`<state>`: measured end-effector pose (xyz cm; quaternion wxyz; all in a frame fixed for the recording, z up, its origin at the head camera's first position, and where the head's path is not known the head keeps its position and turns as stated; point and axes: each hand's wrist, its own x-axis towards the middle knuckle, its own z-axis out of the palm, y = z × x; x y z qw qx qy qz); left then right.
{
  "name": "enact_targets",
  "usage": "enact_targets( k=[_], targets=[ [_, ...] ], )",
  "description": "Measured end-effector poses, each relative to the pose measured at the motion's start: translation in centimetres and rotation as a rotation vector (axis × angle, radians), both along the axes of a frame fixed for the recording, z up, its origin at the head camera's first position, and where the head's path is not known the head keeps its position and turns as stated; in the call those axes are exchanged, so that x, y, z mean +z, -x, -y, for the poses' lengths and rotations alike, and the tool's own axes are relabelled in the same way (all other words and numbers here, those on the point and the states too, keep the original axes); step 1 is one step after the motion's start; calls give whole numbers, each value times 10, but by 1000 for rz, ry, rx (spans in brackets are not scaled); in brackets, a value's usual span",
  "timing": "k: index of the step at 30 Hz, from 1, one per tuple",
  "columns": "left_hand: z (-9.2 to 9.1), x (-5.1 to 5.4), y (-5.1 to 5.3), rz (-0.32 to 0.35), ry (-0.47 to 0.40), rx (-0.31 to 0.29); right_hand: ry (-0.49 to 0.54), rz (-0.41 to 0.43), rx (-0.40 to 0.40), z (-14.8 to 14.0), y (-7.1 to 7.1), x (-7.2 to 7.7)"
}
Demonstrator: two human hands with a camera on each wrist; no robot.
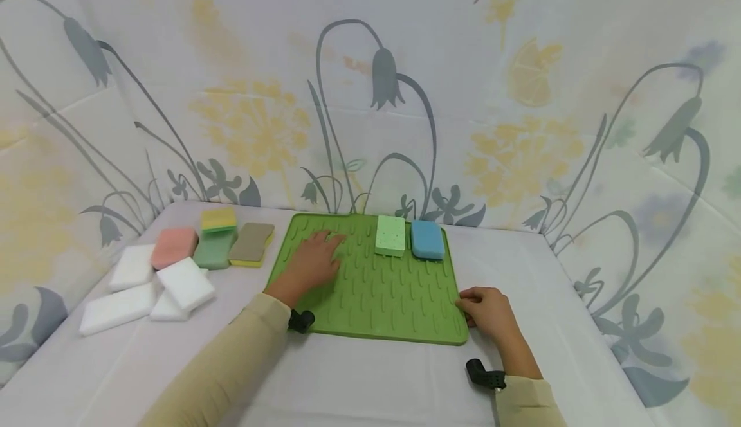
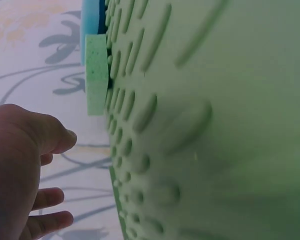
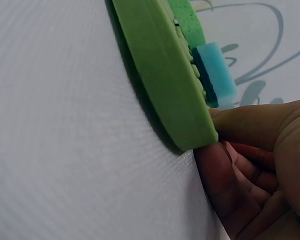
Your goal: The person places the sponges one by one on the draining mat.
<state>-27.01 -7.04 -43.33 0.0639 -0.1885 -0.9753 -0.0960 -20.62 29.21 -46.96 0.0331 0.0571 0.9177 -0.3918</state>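
Note:
A green ridged mat (image 1: 382,298) lies on the table, its raised bumps facing up. On its far right part sit a light green sponge (image 1: 390,235) and, beside it, a blue sponge (image 1: 428,239) with a dark underside. My left hand (image 1: 312,261) is over the mat's left part, fingers spread and holding nothing; in the left wrist view it appears a little above the surface. At the mat's right edge, my right hand (image 1: 487,311) pinches the rim between thumb and fingers, seen closely in the right wrist view, where the thumb (image 3: 250,125) lies over the edge.
Left of the mat lie a yellow-topped sponge (image 1: 219,219), a dark green pad (image 1: 215,248), a brown-and-yellow sponge (image 1: 251,244), a coral sponge (image 1: 174,247) and several white foam blocks (image 1: 186,283). Behind the table (image 1: 370,382) hangs a flowered cloth (image 1: 370,125).

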Motion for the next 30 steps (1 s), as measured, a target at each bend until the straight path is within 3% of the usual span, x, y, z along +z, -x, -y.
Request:
enact_targets(
  k=[13,30],
  targets=[
    [34,6,-5,-7,41,56,20,4,-7,-2,-2,0],
    [85,6,-9,25,21,125,14,3,-3,0,0,-1]
  ],
)
